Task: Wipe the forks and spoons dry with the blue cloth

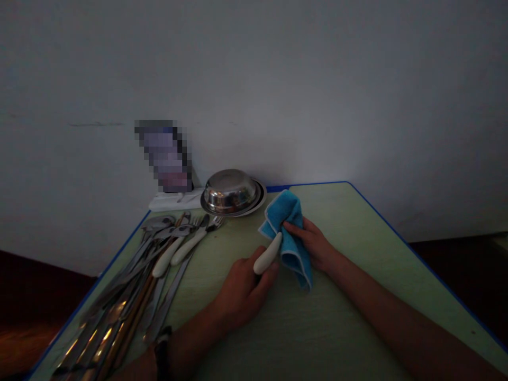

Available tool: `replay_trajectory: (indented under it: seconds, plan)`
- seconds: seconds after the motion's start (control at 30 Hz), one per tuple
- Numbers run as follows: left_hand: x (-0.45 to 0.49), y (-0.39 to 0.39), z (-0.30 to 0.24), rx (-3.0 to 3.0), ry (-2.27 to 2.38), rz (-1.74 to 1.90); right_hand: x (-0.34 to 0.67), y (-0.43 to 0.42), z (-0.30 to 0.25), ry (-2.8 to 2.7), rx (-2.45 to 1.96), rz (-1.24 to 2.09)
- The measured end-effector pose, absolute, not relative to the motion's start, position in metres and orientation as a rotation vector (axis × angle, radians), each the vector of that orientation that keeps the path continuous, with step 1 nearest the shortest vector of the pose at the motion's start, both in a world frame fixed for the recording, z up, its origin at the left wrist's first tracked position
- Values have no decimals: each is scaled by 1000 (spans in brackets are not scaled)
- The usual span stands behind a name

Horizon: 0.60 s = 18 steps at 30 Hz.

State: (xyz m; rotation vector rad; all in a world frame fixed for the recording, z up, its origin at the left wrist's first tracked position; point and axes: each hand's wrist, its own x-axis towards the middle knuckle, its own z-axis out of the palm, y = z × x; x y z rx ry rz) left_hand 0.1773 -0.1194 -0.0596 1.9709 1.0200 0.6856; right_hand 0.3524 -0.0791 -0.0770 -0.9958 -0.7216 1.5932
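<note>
My left hand (244,288) rests on the green table (357,248) and grips the white handle of a piece of cutlery (269,254). The far end of that cutlery is hidden inside a blue cloth (286,222). My right hand (313,243) is closed on the cloth, pinching it around the hidden end. A dark band sits on my left wrist.
Several knives, forks and spoons (151,264), some with white handles, lie in a row along the table's left side. An upturned steel bowl (230,190) sits on a plate at the back by the wall, beside a blurred object on a white stand (170,200).
</note>
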Motion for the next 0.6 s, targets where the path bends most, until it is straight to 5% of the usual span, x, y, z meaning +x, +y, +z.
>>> replay_trajectory:
  seconds: [0.3, 0.6]
  plan:
    - [182, -114, -68, 1588, 1173, 1080, 353, -79, -80, -753, -964, 1601]
    - [180, -116, -64, 1849, 1088, 1043, 352, -79, -80, -765, -1020, 1545]
